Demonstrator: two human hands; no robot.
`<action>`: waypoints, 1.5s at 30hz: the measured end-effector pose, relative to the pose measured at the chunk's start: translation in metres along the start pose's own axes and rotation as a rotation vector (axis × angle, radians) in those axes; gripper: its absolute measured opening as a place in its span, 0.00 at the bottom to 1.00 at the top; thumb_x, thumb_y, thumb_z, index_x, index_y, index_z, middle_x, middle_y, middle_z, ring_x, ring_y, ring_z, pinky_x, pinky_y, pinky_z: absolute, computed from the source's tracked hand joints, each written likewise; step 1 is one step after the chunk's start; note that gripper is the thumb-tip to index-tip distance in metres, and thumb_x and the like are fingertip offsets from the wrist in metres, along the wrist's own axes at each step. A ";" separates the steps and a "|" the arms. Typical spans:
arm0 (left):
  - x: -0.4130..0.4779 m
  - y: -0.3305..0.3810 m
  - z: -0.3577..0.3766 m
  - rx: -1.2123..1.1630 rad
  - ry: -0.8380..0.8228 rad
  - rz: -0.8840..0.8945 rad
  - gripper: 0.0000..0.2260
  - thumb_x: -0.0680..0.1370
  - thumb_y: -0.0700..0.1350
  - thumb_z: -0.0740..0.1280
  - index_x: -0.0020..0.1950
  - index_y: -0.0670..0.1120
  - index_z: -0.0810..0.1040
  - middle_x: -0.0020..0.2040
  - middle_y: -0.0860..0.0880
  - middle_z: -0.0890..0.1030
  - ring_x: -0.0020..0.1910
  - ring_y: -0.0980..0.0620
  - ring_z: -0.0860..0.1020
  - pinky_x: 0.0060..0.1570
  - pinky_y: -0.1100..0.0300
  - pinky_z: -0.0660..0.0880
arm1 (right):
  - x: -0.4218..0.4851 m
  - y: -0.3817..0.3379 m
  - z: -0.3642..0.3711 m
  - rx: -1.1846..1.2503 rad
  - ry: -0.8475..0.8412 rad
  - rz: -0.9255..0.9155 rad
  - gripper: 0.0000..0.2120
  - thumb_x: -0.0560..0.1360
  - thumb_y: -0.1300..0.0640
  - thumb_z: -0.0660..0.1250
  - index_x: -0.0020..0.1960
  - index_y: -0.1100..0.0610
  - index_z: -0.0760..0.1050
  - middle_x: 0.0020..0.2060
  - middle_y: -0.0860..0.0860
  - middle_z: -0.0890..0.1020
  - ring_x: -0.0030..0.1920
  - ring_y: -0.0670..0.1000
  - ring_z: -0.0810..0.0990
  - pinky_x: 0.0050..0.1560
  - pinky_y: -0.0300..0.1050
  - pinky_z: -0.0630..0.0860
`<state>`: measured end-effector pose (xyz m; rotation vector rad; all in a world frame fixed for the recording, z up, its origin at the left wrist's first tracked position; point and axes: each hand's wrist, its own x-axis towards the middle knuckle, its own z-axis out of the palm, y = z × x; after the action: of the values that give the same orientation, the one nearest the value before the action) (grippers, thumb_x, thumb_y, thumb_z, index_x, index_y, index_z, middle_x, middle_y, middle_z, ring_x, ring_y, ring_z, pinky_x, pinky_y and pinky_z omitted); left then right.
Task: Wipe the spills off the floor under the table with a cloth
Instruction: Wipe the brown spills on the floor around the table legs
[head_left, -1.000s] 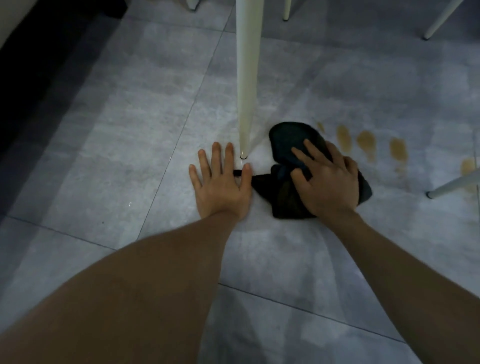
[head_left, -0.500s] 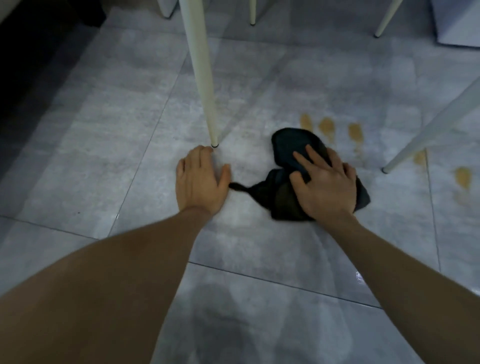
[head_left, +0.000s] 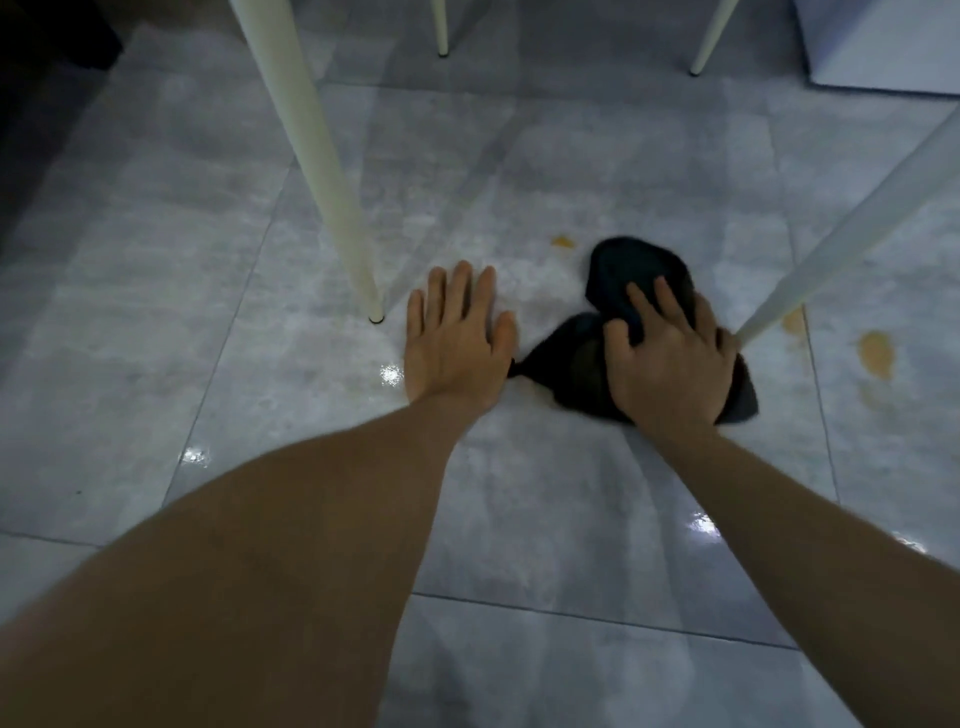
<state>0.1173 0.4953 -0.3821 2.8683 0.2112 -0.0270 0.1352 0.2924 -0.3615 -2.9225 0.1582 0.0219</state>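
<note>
A dark crumpled cloth (head_left: 636, 265) lies on the grey tiled floor (head_left: 156, 322). My right hand (head_left: 670, 358) presses down on its near part, fingers spread over it. My left hand (head_left: 454, 338) rests flat on the floor just left of the cloth, fingers apart, holding nothing. A small brown spill (head_left: 562, 241) shows just left of the cloth's far end. Two more brown spills lie to the right: one (head_left: 794, 323) by the right table leg and a larger one (head_left: 877, 353) beyond it.
A white table leg (head_left: 332, 171) stands left of my left hand. Another white leg (head_left: 852, 228) slants down to the floor right beside my right hand. Two thinner legs (head_left: 441, 26) stand further back. A pale box (head_left: 883, 47) sits at the top right.
My right hand has pushed the cloth to the right over the row of brown spots, which are now covered or gone. My view has shifted, and my left hand has moved right of the table leg.
</note>
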 end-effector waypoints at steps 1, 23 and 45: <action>0.001 -0.001 -0.001 0.008 -0.012 -0.005 0.27 0.84 0.58 0.46 0.83 0.54 0.48 0.84 0.50 0.49 0.82 0.46 0.43 0.79 0.47 0.41 | 0.019 -0.012 0.004 0.020 0.008 0.006 0.28 0.79 0.38 0.50 0.77 0.43 0.65 0.79 0.47 0.63 0.79 0.58 0.57 0.74 0.60 0.56; 0.005 -0.007 -0.001 0.038 -0.050 -0.017 0.27 0.84 0.53 0.42 0.83 0.55 0.43 0.84 0.51 0.43 0.82 0.48 0.40 0.79 0.47 0.40 | 0.005 -0.033 0.008 0.021 -0.025 -0.180 0.27 0.77 0.38 0.52 0.73 0.42 0.71 0.76 0.45 0.69 0.77 0.56 0.62 0.72 0.58 0.58; 0.008 -0.004 -0.005 0.049 -0.056 0.010 0.26 0.85 0.57 0.45 0.83 0.54 0.48 0.84 0.50 0.47 0.82 0.47 0.44 0.79 0.45 0.41 | -0.033 -0.014 0.000 -0.002 -0.092 -0.060 0.28 0.79 0.36 0.49 0.78 0.39 0.62 0.79 0.44 0.62 0.77 0.58 0.58 0.72 0.60 0.56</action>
<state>0.1250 0.5014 -0.3790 2.9129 0.1876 -0.1123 0.1042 0.3096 -0.3572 -2.9192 0.0561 0.1475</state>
